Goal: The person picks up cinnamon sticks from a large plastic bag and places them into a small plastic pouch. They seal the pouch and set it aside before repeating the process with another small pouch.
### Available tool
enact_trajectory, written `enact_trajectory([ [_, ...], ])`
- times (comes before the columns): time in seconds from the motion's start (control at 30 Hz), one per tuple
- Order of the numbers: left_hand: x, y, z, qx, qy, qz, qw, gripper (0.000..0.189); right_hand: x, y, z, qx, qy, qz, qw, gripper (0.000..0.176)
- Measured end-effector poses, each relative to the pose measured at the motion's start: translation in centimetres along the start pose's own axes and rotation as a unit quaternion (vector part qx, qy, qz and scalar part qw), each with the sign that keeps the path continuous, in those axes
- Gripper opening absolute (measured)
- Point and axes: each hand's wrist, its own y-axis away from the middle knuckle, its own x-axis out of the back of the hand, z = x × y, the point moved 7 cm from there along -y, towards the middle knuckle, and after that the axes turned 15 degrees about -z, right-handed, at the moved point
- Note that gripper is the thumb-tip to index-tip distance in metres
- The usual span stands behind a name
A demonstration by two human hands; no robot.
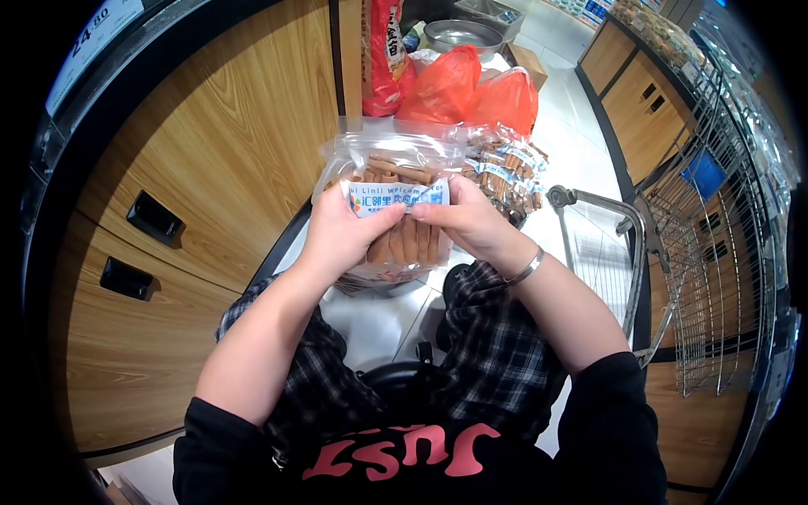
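Note:
My left hand [352, 229] and my right hand [471, 225] come together in front of me, their thumbs nearly touching. Between them they grip a white and blue printed strip [383, 204], one hand at each end. It lies across brown rolled sticks that look like cinnamon sticks [408, 244]. Behind and around the sticks is a large clear plastic bag [396, 143], its top edge toward the far side. Whether the strip is wrapped round the sticks underneath is hidden by my fingers.
Beyond the bag lie several strip-banded stick bundles [505, 172], with red plastic bags [442, 88], a red printed sack [385, 59] and a metal bowl [463, 35] behind. Wooden cabinets [194, 109] stand left; a wire shopping cart [707, 252] stands right.

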Motion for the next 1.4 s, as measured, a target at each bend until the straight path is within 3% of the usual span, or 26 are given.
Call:
enact_trajectory([
  [0.03,0.1,-0.1,-0.4,0.000,0.000,0.000,1.000,0.032,0.3,0.1,0.0,0.000,0.000,0.000,1.000,0.039],
  [0.1,0.3,-0.2,-1.0,-0.013,0.064,0.004,0.998,0.038,1.1,0.4,1.3,-0.115,0.108,0.011,0.987,0.042],
  [0.13,0.5,-0.3,-1.0,-0.013,0.065,0.003,0.998,0.038,1.1,0.3,1.6,-0.115,0.108,0.011,0.987,0.042],
  [0.2,0.7,-0.3,-1.2,0.041,0.002,-0.016,0.999,0.038,1.4,0.2,0.6,0.012,0.054,0.064,0.996,0.030],
  [0.3,0.5,0.0,-1.0,0.090,0.020,-0.041,0.995,0.036,1.9,0.4,-0.5,0.024,0.039,0.078,0.996,0.025],
  [0.4,0.2,-0.2,-0.5,0.016,0.124,-0.047,0.991,0.031,2.3,0.8,0.0,0.005,0.058,0.082,0.995,0.020],
  [0.67,0.5,0.1,-0.6,0.067,0.122,-0.032,0.990,0.028,2.5,0.7,0.5,0.013,0.026,0.078,0.997,0.011],
  [0.73,1.1,0.3,-0.4,0.091,0.101,-0.002,0.991,0.028,2.7,0.7,0.2,0.026,0.048,0.078,0.995,0.011],
  [0.8,1.5,0.2,-0.2,0.072,0.100,0.002,0.992,0.024,2.8,0.6,0.4,-0.047,0.110,0.076,0.990,0.012],
  [0.9,1.8,0.2,-0.1,0.077,0.070,-0.018,0.994,0.016,2.9,0.8,0.7,-0.065,0.107,0.095,0.988,0.012],
  [1.03,2.0,0.2,-0.4,0.081,0.012,0.000,0.997,0.016,2.2,0.6,0.3,-0.046,0.090,0.097,0.990,0.012],
  [1.1,2.1,0.3,-0.6,0.092,-0.048,0.018,0.994,0.009,2.4,0.7,0.3,-0.059,0.172,0.103,0.978,0.014],
  [1.23,2.2,0.1,-0.1,0.110,-0.035,0.021,0.993,0.009,2.4,0.8,-0.4,-0.040,0.238,0.135,0.961,0.014],
  [1.33,2.4,0.3,-0.6,0.166,0.044,-0.060,0.983,0.010,2.3,1.0,-0.6,-0.090,0.258,0.145,0.951,0.014],
  [1.4,2.8,0.6,-0.9,0.197,-0.050,-0.116,0.972,0.011,2.3,1.2,-0.6,-0.138,0.332,0.112,0.926,0.015],
])
